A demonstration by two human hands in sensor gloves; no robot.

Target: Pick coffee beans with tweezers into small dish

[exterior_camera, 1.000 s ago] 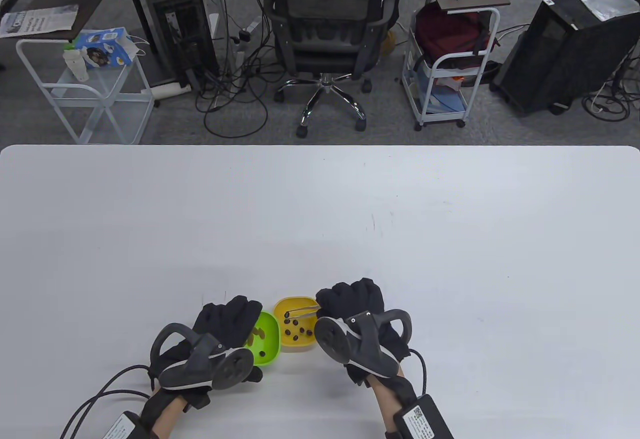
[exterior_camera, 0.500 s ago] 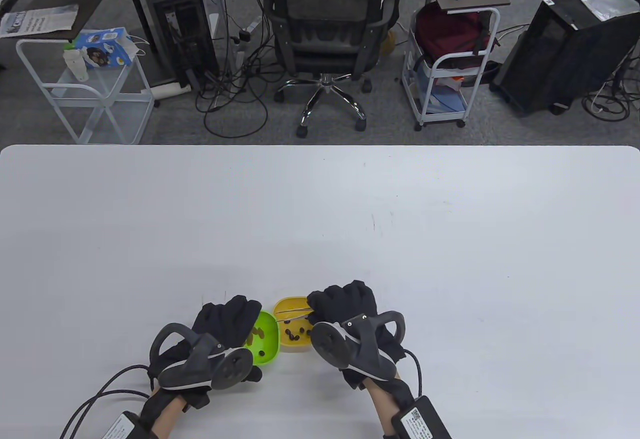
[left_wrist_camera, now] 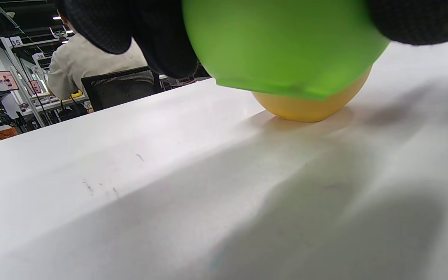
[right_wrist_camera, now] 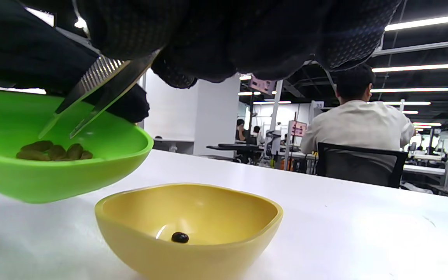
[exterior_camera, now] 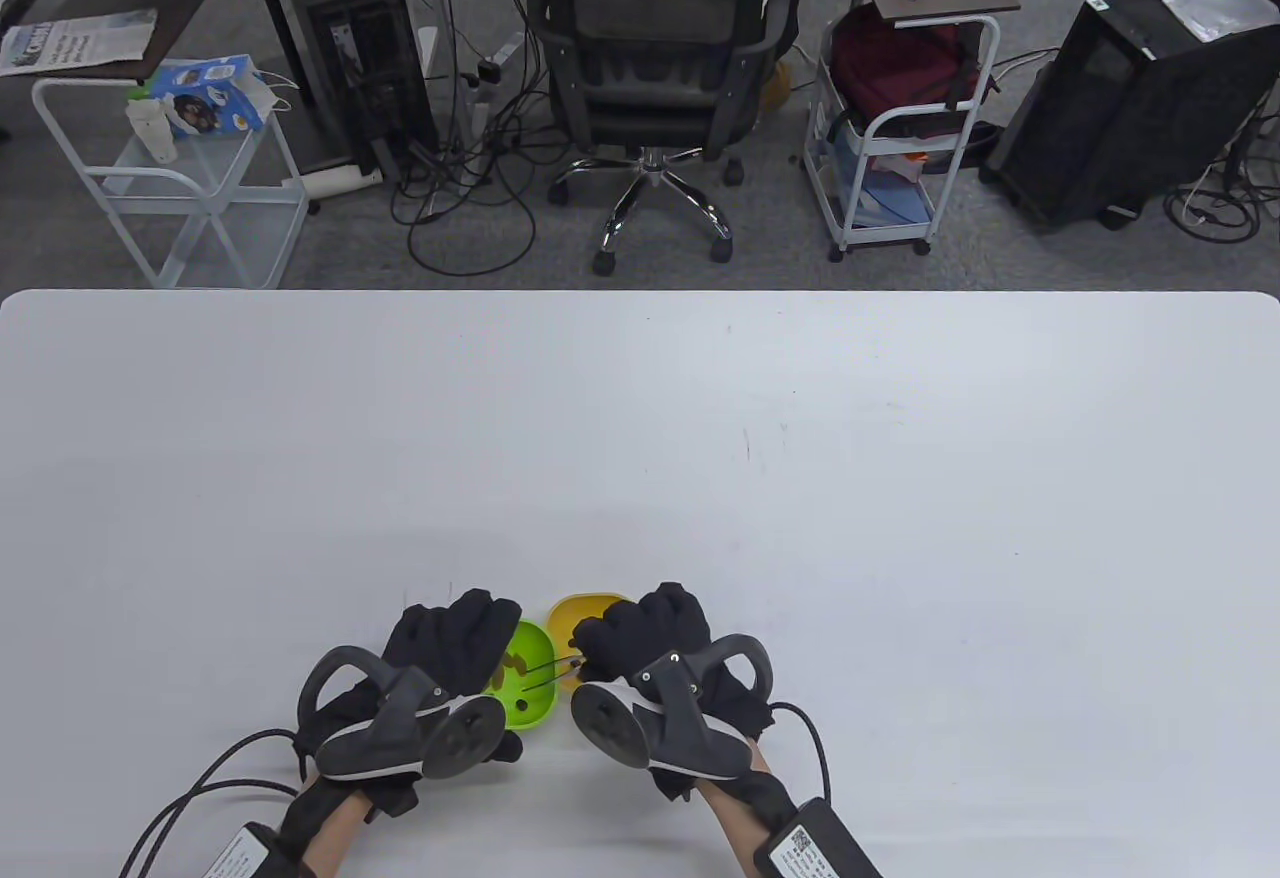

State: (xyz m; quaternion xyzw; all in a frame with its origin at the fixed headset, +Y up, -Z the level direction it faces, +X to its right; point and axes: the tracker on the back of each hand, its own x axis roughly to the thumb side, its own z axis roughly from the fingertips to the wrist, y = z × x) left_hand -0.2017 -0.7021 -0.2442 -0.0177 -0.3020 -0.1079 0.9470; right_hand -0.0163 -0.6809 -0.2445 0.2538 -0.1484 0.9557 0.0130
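While left fingers point(exterior_camera: 455, 633) grip the green dish point(exterior_camera: 530, 683), right fingers point(exterior_camera: 640, 633) pinch tweezers point(exterior_camera: 545, 675) (tips apart).

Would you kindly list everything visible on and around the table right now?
Green dish: one, green, near table edge, tilted, gripped by left hand.
Yellow dish: one, yellow, on table right of the green one.
Coffee beans: a cluster, dark, in green dish; one visible in yellow dish.
Tweezers: one, metal, tips over green dish.
Table: one, white.
Office chair: one, black, beyond table.
Left hand: black glove, grips green dish.
Right hand: black glove, holds tweezers.
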